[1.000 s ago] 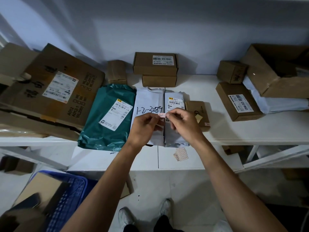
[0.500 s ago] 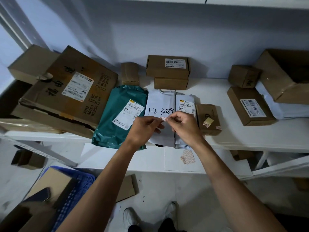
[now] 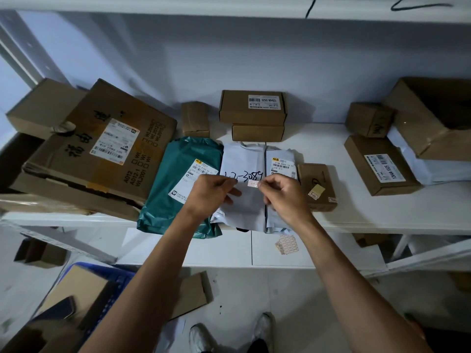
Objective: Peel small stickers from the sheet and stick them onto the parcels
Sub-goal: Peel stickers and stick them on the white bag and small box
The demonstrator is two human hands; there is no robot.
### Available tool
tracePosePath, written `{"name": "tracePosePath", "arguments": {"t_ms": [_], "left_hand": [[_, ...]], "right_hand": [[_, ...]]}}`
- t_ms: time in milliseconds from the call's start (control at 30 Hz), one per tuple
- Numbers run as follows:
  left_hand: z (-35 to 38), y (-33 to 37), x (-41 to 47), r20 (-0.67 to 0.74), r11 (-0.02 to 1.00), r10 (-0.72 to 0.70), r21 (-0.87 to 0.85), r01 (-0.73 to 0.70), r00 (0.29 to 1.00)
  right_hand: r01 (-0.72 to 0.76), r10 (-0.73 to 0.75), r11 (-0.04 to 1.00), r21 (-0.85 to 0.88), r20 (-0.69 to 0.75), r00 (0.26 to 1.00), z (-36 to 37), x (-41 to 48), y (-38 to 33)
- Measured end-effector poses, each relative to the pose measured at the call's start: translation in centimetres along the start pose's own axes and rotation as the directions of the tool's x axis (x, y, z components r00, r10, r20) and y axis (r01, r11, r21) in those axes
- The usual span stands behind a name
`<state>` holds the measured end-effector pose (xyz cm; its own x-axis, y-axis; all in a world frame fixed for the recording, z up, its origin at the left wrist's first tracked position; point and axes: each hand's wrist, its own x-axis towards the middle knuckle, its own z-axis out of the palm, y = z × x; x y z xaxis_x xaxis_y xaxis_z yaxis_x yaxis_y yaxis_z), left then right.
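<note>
Half a second ago both hands met on the small sticker [image 3: 253, 183]. Now the left hand [image 3: 216, 193] has slid off to the left, and the right hand [image 3: 284, 197] alone pinches the sticker by 1 end between thumb and forefinger. The left hand's fingers are loosely curled over the white parcel [image 3: 244, 207]; I cannot tell whether they hold anything (a scrap of backing, perhaps). The sticker sits just under the handwritten number on that parcel, though I cannot say if it touches yet. I read this as peeling done and placing begun: 1 press should fix it. The sticker sheet [image 3: 286, 244] lies on the lower shelf [image 3: 204, 250], ready for the next parcel.
</note>
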<state>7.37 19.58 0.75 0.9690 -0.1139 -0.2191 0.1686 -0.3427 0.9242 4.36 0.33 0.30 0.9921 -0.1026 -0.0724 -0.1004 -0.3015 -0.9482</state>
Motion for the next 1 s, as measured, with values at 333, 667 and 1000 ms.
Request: {"name": "tracePosePath", "arguments": {"t_ms": [333, 667, 1000], "left_hand": [[1.5, -1.6, -0.1, 0.07, 0.953, 0.182, 0.232, -0.193, 0.981], [3.5, -3.7, -0.5, 0.05, 0.686, 0.42, 0.637, -0.353, 0.906], [2.5, -4.4, -0.6, 0.099, 0.666, 0.407, 0.648, -0.369, 0.908]], "right_hand": [[-0.153, 0.148, 0.986, 0.063, 0.076, 0.986, -0.1, 0.1, 0.8], [-0.237, 0.237, 0.971, -0.018, 0.125, 0.963, 0.3, 0.3, 1.7], [-0.261, 0.255, 0.964, 0.045, 0.109, 0.961, -0.5, 0.4, 2.7]]}}
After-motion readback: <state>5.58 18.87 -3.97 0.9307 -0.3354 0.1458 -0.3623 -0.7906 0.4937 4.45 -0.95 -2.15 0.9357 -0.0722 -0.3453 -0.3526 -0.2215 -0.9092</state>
